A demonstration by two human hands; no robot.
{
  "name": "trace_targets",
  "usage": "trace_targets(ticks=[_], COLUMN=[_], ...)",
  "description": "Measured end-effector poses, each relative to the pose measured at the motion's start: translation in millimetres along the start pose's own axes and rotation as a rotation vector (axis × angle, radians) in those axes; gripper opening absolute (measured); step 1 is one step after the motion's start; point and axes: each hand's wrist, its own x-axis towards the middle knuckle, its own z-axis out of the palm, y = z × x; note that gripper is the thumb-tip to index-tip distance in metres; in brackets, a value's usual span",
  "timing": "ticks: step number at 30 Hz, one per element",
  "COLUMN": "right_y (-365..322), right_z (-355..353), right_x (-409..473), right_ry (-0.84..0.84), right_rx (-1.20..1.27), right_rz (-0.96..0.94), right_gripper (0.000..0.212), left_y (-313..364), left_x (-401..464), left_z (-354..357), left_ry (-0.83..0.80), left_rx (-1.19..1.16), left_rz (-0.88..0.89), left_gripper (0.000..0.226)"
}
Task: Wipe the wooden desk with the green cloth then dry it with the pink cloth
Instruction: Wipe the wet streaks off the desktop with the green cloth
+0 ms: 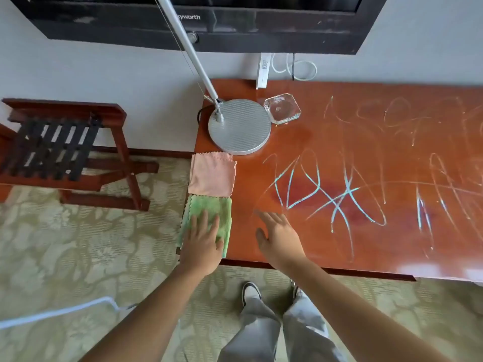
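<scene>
The wooden desk is reddish-brown and covered with pale scribbled marks. A folded green cloth lies at its near left corner, slightly overhanging the left edge. Just behind it lies a folded pink cloth. My left hand rests flat on the green cloth, fingers straight and spread. My right hand hovers over the desk just right of the green cloth, fingers straight, holding nothing.
A silver lamp base with a slanted pole stands behind the pink cloth, beside a glass ashtray. A wall-mounted TV hangs above. A wooden folding rack stands on the carpet to the left. My shoes are below the desk edge.
</scene>
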Motion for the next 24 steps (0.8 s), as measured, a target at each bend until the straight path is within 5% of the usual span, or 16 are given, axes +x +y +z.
trace_targets(ticks=[9, 21, 24], right_y=[22, 42, 37], right_z=[-4, -3, 3], right_x=[-11, -20, -16], right_ry=[0.063, 0.112, 0.117], right_rx=[-0.019, -0.025, -0.021], right_rz=[0.026, 0.073, 0.081], right_gripper=[0.053, 0.046, 0.047], left_y=[57, 141, 128], left_x=[-11, -12, -17], left_z=[33, 31, 19], left_ry=[0.160, 0.043, 0.169], left_rx=[0.016, -0.061, -0.190], left_rz=[-0.002, 0.078, 0.116], left_gripper=[0.060, 0.066, 0.061])
